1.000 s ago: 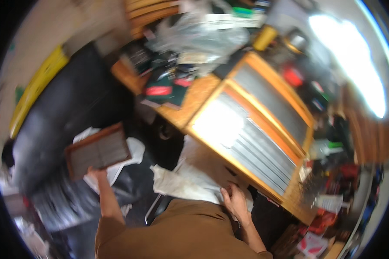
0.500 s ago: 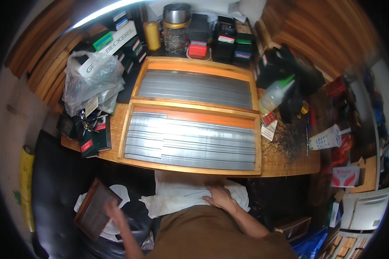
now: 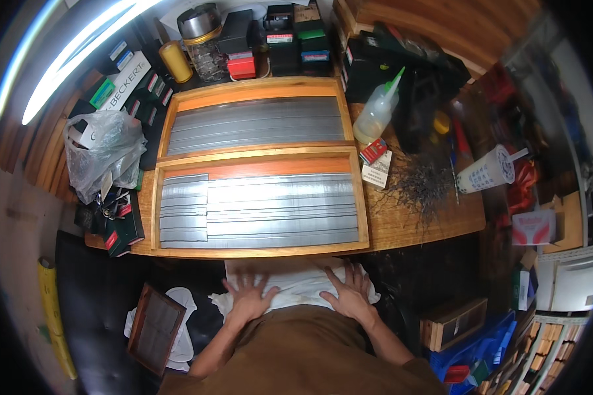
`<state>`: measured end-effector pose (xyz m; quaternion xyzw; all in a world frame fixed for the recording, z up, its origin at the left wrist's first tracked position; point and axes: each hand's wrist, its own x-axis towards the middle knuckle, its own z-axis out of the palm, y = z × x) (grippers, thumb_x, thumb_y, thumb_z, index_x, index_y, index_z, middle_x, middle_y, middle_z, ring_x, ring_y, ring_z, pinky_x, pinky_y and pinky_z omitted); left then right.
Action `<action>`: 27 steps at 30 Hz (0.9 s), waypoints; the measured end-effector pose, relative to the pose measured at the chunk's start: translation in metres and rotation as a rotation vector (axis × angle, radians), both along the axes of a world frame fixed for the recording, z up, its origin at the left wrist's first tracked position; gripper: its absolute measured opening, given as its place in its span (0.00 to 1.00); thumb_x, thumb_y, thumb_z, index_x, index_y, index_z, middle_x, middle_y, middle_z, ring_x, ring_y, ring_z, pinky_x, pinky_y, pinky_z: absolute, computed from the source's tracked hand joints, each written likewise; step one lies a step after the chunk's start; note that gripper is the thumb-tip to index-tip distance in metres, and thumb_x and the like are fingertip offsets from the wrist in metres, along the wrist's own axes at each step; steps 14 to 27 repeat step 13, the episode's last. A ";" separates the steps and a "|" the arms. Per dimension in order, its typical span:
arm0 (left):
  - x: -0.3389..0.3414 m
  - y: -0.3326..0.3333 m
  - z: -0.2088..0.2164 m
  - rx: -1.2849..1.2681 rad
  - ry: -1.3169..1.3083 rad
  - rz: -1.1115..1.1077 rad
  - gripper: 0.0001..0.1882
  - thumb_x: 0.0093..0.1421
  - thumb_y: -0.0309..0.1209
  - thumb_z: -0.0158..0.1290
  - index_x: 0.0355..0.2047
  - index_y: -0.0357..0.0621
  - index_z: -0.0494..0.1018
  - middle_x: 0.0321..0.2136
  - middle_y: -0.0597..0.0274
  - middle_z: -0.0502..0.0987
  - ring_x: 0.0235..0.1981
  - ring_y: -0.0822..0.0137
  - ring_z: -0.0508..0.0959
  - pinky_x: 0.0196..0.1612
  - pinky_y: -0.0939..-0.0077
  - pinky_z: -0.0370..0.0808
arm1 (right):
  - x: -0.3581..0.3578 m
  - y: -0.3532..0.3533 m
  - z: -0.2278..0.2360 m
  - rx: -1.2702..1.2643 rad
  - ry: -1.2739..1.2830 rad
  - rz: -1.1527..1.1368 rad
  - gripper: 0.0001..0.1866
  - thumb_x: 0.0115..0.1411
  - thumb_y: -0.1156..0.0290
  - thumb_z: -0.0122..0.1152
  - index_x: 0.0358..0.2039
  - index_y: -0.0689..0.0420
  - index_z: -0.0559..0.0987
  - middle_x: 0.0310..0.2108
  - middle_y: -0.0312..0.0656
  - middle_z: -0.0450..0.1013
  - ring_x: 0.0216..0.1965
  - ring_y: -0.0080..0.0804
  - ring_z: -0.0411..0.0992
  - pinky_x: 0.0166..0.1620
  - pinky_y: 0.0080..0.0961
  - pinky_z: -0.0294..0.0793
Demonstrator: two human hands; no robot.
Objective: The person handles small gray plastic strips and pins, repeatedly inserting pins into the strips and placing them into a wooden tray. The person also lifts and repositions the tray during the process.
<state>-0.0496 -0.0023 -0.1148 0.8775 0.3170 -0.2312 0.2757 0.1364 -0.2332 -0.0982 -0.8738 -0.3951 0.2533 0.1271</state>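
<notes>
A white cloth (image 3: 290, 280) lies across my lap, below the table's front edge. My left hand (image 3: 249, 296) rests on its left part with the fingers spread, and nothing is in it. On the cloth's right part lies my right hand (image 3: 350, 293), fingers apart and also holding nothing. In front of both hands stands a shallow wooden tray (image 3: 263, 253), in which rows of thin grey metal strips (image 3: 283, 204) lie. Behind it, touching, is a second wooden tray (image 3: 257, 85) with more strips. A small dark-framed wooden tray (image 3: 157, 329) sits at the lower left, beside my left forearm.
Left on the table (image 3: 402, 230) are a plastic bag (image 3: 105, 151) and dark boxes. A squeeze bottle (image 3: 377, 112), a pile of thin dark pieces (image 3: 425, 187) and a lidded cup (image 3: 486, 170) stand to the right. A metal-lidded jar (image 3: 207, 52) is at the back.
My left hand has left the small framed tray and come onto the cloth. The right hand stays on the cloth, its fingers now more spread. The view has shifted to the right.
</notes>
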 end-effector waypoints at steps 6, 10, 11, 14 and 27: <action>-0.008 0.015 -0.007 -0.065 -0.098 0.247 0.43 0.58 0.63 0.54 0.70 0.61 0.60 0.73 0.34 0.34 0.69 0.19 0.33 0.59 0.17 0.52 | 0.054 0.005 0.094 -0.368 0.590 0.220 0.38 0.63 0.38 0.54 0.57 0.60 0.77 0.59 0.63 0.69 0.64 0.55 0.65 0.66 0.44 0.61; -0.013 0.017 -0.037 0.104 -0.125 0.162 0.42 0.58 0.61 0.54 0.69 0.62 0.61 0.72 0.31 0.40 0.68 0.18 0.38 0.62 0.24 0.55 | 0.100 0.013 0.239 0.690 0.036 0.078 0.20 0.56 0.57 0.73 0.38 0.61 0.82 0.34 0.43 0.78 0.36 0.36 0.78 0.41 0.29 0.77; -0.009 0.016 -0.038 0.118 -0.125 0.161 0.41 0.58 0.60 0.54 0.69 0.62 0.61 0.71 0.30 0.41 0.68 0.18 0.39 0.62 0.26 0.56 | 0.107 0.006 0.255 0.943 -0.179 -0.020 0.21 0.55 0.55 0.74 0.38 0.59 0.81 0.37 0.44 0.77 0.37 0.34 0.76 0.39 0.27 0.76; 0.004 0.014 -0.033 0.102 -0.145 0.164 0.40 0.58 0.59 0.55 0.68 0.62 0.62 0.71 0.29 0.43 0.68 0.18 0.41 0.62 0.26 0.56 | 0.101 -0.001 0.284 1.212 -0.238 -0.166 0.30 0.55 0.45 0.71 0.43 0.59 0.78 0.39 0.47 0.75 0.37 0.34 0.74 0.37 0.28 0.75; 0.004 0.014 -0.033 0.102 -0.145 0.164 0.40 0.58 0.59 0.55 0.68 0.62 0.62 0.71 0.29 0.43 0.68 0.18 0.41 0.62 0.26 0.56 | 0.101 -0.001 0.284 1.212 -0.238 -0.166 0.30 0.55 0.45 0.71 0.43 0.59 0.78 0.39 0.47 0.75 0.37 0.34 0.74 0.37 0.28 0.75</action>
